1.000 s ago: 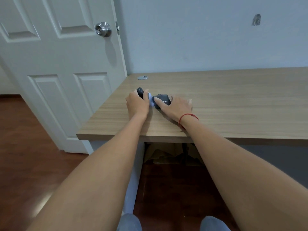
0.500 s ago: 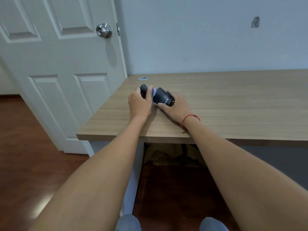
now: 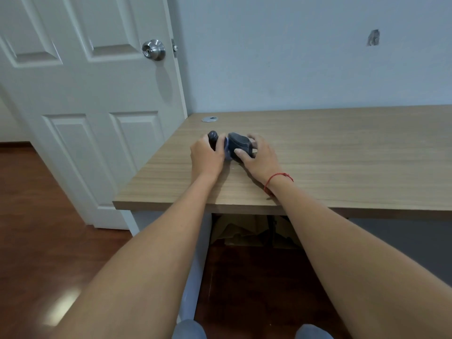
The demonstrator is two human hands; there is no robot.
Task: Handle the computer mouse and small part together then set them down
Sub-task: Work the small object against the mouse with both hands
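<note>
Wooden desk (image 3: 318, 152) | white door (image 3: 80, 113) | hands grip mouse (image 3: 241, 143)

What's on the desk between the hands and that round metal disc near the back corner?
Nothing: in the head view, bare wood runs from the left hand and its small dark part to the disc.

**One of nearly everything, two hands**

One wood-grain desk top (image 3: 318, 152) carries one dark grey computer mouse (image 3: 241, 145), one small dark rounded part (image 3: 212, 138) just left of the mouse, and one round silver disc (image 3: 209, 119) at the desk's far left corner. Two bare hands rest on the desk: one left hand (image 3: 206, 155), one right hand (image 3: 259, 157). One thin red string bracelet (image 3: 277, 181) circles the right wrist. Left of the desk stands one white panelled door (image 3: 85, 106) with one round silver knob (image 3: 154, 50).
</note>
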